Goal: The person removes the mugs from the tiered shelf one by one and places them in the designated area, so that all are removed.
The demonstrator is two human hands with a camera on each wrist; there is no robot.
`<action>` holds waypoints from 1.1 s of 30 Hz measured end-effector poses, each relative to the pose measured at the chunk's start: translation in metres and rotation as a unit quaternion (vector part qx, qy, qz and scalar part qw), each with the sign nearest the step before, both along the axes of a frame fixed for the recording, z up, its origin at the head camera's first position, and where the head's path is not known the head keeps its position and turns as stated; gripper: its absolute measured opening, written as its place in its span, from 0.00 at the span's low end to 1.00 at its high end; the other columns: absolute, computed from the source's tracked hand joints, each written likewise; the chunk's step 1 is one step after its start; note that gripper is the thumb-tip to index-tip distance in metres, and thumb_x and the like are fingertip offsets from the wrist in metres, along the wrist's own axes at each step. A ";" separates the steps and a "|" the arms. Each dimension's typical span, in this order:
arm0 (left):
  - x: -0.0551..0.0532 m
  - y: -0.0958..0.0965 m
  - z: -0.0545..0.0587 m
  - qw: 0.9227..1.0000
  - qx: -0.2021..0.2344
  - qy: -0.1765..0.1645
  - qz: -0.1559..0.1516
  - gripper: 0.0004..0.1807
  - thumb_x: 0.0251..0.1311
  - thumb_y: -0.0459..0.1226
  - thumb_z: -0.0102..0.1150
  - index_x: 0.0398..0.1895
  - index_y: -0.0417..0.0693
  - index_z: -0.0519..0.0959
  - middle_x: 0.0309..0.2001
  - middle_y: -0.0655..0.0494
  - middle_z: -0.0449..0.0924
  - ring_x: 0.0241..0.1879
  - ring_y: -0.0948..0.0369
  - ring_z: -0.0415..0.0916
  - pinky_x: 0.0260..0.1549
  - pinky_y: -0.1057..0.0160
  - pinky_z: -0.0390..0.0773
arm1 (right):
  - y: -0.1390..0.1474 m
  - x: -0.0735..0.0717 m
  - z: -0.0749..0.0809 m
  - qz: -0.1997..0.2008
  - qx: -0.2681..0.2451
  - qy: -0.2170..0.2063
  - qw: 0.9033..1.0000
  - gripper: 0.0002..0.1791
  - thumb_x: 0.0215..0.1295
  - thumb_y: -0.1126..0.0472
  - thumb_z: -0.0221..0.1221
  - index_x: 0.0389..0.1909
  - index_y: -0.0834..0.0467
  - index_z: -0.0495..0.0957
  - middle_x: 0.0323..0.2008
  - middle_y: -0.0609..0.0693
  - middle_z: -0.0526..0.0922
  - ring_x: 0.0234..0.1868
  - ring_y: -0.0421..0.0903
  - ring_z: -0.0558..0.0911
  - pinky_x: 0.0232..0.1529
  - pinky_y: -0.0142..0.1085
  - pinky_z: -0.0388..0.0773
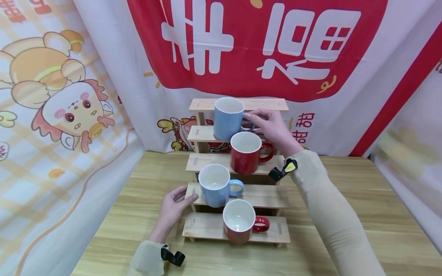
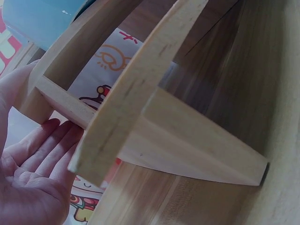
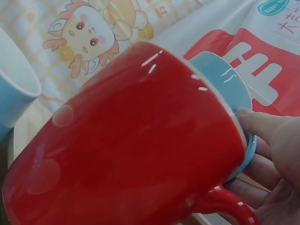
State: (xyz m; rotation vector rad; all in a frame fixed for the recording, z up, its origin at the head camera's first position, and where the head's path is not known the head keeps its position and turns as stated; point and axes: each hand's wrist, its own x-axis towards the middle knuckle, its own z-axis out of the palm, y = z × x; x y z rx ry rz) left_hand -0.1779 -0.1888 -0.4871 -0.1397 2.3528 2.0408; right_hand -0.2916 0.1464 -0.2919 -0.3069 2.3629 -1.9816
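Gripping the handle of a glossy blue mug on the far second-highest step, the right hand curls round it. Stepped rack is pale, grainy wood. The left hand lies relaxed, fingers straight, against the rack's near left side. Just below, a shiny red mug stands close, crowding the grip.

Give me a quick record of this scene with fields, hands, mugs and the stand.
stand: wooden stepped rack on a wooden table
mugs: four, blue and red alternating by step
right hand: holds the upper blue mug by its handle
left hand: fingers straight, touching the rack's left edge
top step: bare
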 end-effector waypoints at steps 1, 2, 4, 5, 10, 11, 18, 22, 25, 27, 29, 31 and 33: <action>0.000 0.000 0.000 1.000 0.000 0.000 0.001 0.39 0.53 0.46 0.78 0.66 0.41 0.74 0.63 0.42 0.76 0.63 0.48 0.74 0.58 0.58 0.78 | 0.001 0.001 0.001 -0.002 -0.005 0.002 1.000 0.24 0.65 0.42 0.66 0.57 0.51 0.83 0.53 0.50 0.85 0.53 0.50 0.84 0.54 0.46 0.83; 0.000 0.000 0.000 1.000 -0.002 0.000 0.001 0.38 0.53 0.46 0.78 0.66 0.41 0.74 0.63 0.42 0.76 0.63 0.48 0.74 0.58 0.58 0.78 | 0.002 0.002 0.002 -0.003 -0.011 0.006 1.000 0.25 0.64 0.42 0.67 0.57 0.50 0.83 0.53 0.51 0.85 0.52 0.50 0.84 0.53 0.45 0.84; 0.001 0.000 -0.001 1.000 -0.003 0.001 0.002 0.39 0.53 0.46 0.78 0.66 0.41 0.74 0.63 0.42 0.76 0.63 0.48 0.74 0.58 0.58 0.78 | 0.005 0.004 0.006 -0.006 -0.019 0.021 1.000 0.27 0.63 0.41 0.67 0.58 0.50 0.83 0.53 0.51 0.85 0.51 0.50 0.85 0.51 0.44 0.84; 0.001 0.000 -0.001 1.000 -0.002 0.002 0.002 0.39 0.53 0.46 0.78 0.66 0.41 0.74 0.63 0.42 0.76 0.62 0.48 0.74 0.58 0.58 0.78 | 0.008 0.005 0.008 -0.008 -0.022 0.026 0.999 0.27 0.62 0.41 0.68 0.59 0.50 0.83 0.54 0.52 0.85 0.51 0.51 0.85 0.51 0.43 0.84; 0.001 0.000 -0.002 1.000 -0.002 0.003 0.003 0.39 0.53 0.46 0.79 0.66 0.41 0.74 0.63 0.42 0.76 0.62 0.48 0.74 0.58 0.59 0.78 | 0.022 0.010 0.023 -0.019 -0.038 0.049 0.998 0.28 0.61 0.42 0.68 0.60 0.49 0.83 0.57 0.51 0.84 0.52 0.52 0.85 0.53 0.45 0.83; 0.001 0.000 -0.002 1.000 -0.002 0.004 0.003 0.39 0.53 0.46 0.78 0.66 0.41 0.74 0.63 0.42 0.76 0.63 0.48 0.74 0.58 0.59 0.78 | 0.026 0.012 0.025 -0.022 -0.042 0.050 0.998 0.28 0.61 0.42 0.68 0.60 0.50 0.83 0.57 0.51 0.84 0.53 0.52 0.85 0.54 0.45 0.83; 0.000 0.000 -0.002 1.000 0.000 0.002 0.003 0.39 0.52 0.46 0.79 0.66 0.41 0.74 0.63 0.42 0.76 0.63 0.49 0.74 0.57 0.60 0.78 | 0.057 0.022 0.040 -0.067 -0.047 0.059 0.995 0.30 0.59 0.41 0.69 0.59 0.53 0.83 0.57 0.52 0.84 0.53 0.52 0.85 0.51 0.38 0.83; 0.001 0.000 -0.001 1.000 -0.002 0.001 0.003 0.39 0.52 0.47 0.79 0.66 0.42 0.75 0.63 0.43 0.76 0.63 0.49 0.74 0.58 0.59 0.78 | 0.076 0.024 0.042 -0.085 -0.059 0.064 0.993 0.31 0.58 0.42 0.70 0.59 0.54 0.83 0.56 0.52 0.84 0.52 0.51 0.86 0.48 0.35 0.84; 0.001 0.000 0.000 1.000 -0.004 -0.001 0.003 0.39 0.52 0.48 0.79 0.65 0.43 0.75 0.63 0.43 0.76 0.63 0.49 0.74 0.59 0.58 0.77 | 0.090 0.027 0.043 -0.101 -0.070 0.062 0.990 0.31 0.57 0.44 0.71 0.59 0.55 0.83 0.56 0.52 0.85 0.50 0.50 0.86 0.47 0.34 0.83; 0.001 0.000 0.000 1.000 -0.005 -0.002 0.002 0.39 0.52 0.48 0.79 0.66 0.43 0.75 0.63 0.43 0.76 0.63 0.49 0.74 0.59 0.58 0.77 | 0.100 0.030 0.042 -0.117 -0.063 0.061 0.989 0.32 0.57 0.43 0.71 0.60 0.55 0.82 0.56 0.52 0.85 0.50 0.48 0.87 0.46 0.33 0.83; 0.002 0.001 0.001 1.000 -0.007 -0.002 0.002 0.39 0.52 0.48 0.78 0.66 0.43 0.75 0.63 0.43 0.77 0.63 0.49 0.74 0.59 0.58 0.77 | 0.109 0.033 0.041 -0.131 -0.054 0.058 0.988 0.33 0.57 0.42 0.71 0.61 0.54 0.82 0.56 0.51 0.84 0.49 0.48 0.87 0.45 0.33 0.83; 0.002 0.001 0.001 1.000 -0.006 -0.002 0.002 0.39 0.52 0.48 0.78 0.66 0.43 0.75 0.63 0.43 0.77 0.63 0.49 0.74 0.60 0.58 0.77 | 0.118 0.036 0.040 -0.141 -0.048 0.053 0.987 0.33 0.56 0.42 0.70 0.61 0.53 0.82 0.57 0.51 0.84 0.49 0.47 0.87 0.44 0.32 0.83; 0.002 0.001 0.001 1.000 -0.006 -0.001 0.001 0.39 0.52 0.49 0.78 0.65 0.43 0.75 0.63 0.43 0.77 0.63 0.49 0.74 0.60 0.57 0.77 | 0.127 0.040 0.038 -0.150 -0.045 0.047 0.986 0.34 0.56 0.41 0.70 0.62 0.53 0.81 0.57 0.50 0.84 0.49 0.46 0.87 0.44 0.31 0.83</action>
